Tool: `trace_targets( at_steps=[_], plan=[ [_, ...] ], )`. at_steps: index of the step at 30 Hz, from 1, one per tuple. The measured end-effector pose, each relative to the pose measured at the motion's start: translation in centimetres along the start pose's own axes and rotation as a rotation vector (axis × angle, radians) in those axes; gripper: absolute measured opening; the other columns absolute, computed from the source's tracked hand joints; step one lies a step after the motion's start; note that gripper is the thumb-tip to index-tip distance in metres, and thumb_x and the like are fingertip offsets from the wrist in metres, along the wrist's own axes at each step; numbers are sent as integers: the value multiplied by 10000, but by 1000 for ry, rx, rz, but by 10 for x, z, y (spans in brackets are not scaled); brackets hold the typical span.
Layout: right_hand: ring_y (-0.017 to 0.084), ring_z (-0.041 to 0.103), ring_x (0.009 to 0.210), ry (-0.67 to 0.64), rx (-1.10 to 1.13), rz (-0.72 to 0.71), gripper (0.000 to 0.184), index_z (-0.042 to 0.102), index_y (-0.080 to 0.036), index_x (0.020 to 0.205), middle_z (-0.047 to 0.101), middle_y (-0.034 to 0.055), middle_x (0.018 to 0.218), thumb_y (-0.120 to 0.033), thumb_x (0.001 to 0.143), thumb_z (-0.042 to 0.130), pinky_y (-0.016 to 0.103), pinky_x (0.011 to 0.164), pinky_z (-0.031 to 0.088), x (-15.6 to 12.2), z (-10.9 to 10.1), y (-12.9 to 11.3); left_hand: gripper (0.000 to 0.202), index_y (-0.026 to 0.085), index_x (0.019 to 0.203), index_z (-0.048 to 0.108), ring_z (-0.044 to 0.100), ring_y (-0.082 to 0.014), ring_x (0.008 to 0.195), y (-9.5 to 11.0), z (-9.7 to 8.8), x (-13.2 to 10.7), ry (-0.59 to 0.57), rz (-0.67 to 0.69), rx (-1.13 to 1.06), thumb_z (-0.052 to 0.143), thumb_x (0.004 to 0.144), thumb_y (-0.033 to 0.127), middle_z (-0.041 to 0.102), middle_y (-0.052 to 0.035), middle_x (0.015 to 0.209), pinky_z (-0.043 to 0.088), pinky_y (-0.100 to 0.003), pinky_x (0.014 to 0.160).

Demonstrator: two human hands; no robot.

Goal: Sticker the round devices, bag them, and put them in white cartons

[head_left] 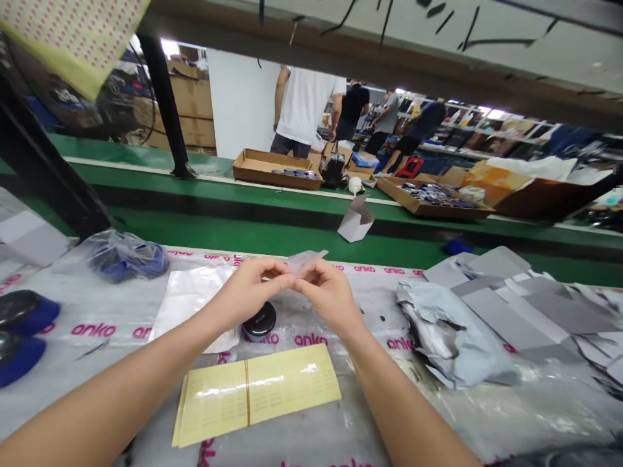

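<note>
Both of my hands meet over the far part of the table, fingertips pinched together. Between them they hold a small clear plastic bag (305, 259), its edge showing above the fingers. My left hand (260, 285) is closed on its left side, my right hand (325, 288) on its right. Just below my left hand sits a round black-topped object (260, 321). White plastic sheets or bags (187, 298) lie under my left wrist. Nearer to me is a yellow label sheet stack (257, 392) with a rubber band around it.
Blue parts in clear plastic (129, 256) and black-and-blue round pieces (24, 318) lie left. A torn grey mailer bag (457, 331) and flattened grey boxes (516, 298) are right. Beyond, a small open box (357, 220) stands on the green conveyor (253, 227); several people stand behind.
</note>
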State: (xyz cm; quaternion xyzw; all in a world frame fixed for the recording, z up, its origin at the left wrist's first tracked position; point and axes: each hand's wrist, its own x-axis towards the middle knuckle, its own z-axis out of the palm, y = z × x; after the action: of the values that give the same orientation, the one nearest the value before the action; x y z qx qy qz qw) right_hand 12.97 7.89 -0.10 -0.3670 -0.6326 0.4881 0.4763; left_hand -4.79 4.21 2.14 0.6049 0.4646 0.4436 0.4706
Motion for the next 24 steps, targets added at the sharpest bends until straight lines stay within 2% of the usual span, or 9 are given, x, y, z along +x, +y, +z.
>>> trace_targets(
  at_steps=[3, 6, 9, 12, 16, 20, 22, 24],
  plan=[
    [153, 575, 619, -47, 86, 58, 279, 653, -217, 631, 654, -15, 634, -383, 648, 877, 291, 603, 454, 1, -5, 7, 264, 177, 728, 673, 603, -160, 711, 0, 2, 9, 5, -96, -103, 733, 811, 420, 655, -26, 719, 511, -306, 720],
    [160, 593, 638, -70, 88, 107, 204, 682, -215, 658, 677, -8, 662, -348, 668, 837, 305, 633, 469, -1, -8, 14, 304, 185, 799, 666, 618, -172, 765, 0, 5, 10, 52, -195, -207, 758, 792, 475, 656, -27, 793, 539, -312, 710],
    [158, 580, 648, -42, 34, 96, 211, 645, -219, 655, 659, -21, 663, -354, 683, 805, 300, 639, 462, -6, -4, 16, 311, 190, 873, 701, 636, -182, 798, 0, 12, 14, -9, -164, -140, 805, 752, 457, 694, -43, 871, 525, -291, 691],
    [145, 540, 628, -5, 7, 78, 288, 586, -222, 616, 607, -40, 625, -372, 673, 826, 281, 618, 441, -8, -1, 15, 293, 175, 739, 707, 615, -158, 716, -2, 16, 19, -16, -124, -104, 820, 735, 445, 678, -34, 750, 496, -267, 671],
    [157, 590, 653, 99, 130, 95, 278, 634, -224, 671, 640, -21, 661, -437, 715, 808, 304, 665, 496, -5, -3, 16, 348, 162, 722, 710, 634, -169, 750, -8, 13, 21, 67, -247, -290, 876, 673, 464, 675, -41, 764, 556, -309, 732],
    [161, 620, 671, 162, 307, 197, 312, 663, -215, 760, 660, -8, 723, -487, 720, 810, 327, 704, 553, -6, 0, 20, 341, 161, 786, 704, 650, -189, 878, -11, 13, 16, 200, -322, -498, 919, 625, 370, 682, -43, 852, 587, -335, 781],
    [152, 605, 672, 144, 339, 259, 316, 632, -218, 761, 632, -24, 723, -465, 705, 821, 315, 683, 557, -8, 4, 20, 315, 162, 778, 685, 642, -178, 875, -11, 13, 14, 254, -326, -595, 910, 612, 307, 670, -29, 843, 578, -309, 749],
    [158, 601, 691, 83, 281, 287, 311, 620, -221, 782, 623, -22, 732, -458, 713, 809, 307, 657, 547, -9, 9, 19, 289, 159, 736, 662, 626, -155, 818, -12, 12, 13, 289, -318, -615, 889, 602, 274, 651, -14, 803, 551, -271, 691]
  ],
)
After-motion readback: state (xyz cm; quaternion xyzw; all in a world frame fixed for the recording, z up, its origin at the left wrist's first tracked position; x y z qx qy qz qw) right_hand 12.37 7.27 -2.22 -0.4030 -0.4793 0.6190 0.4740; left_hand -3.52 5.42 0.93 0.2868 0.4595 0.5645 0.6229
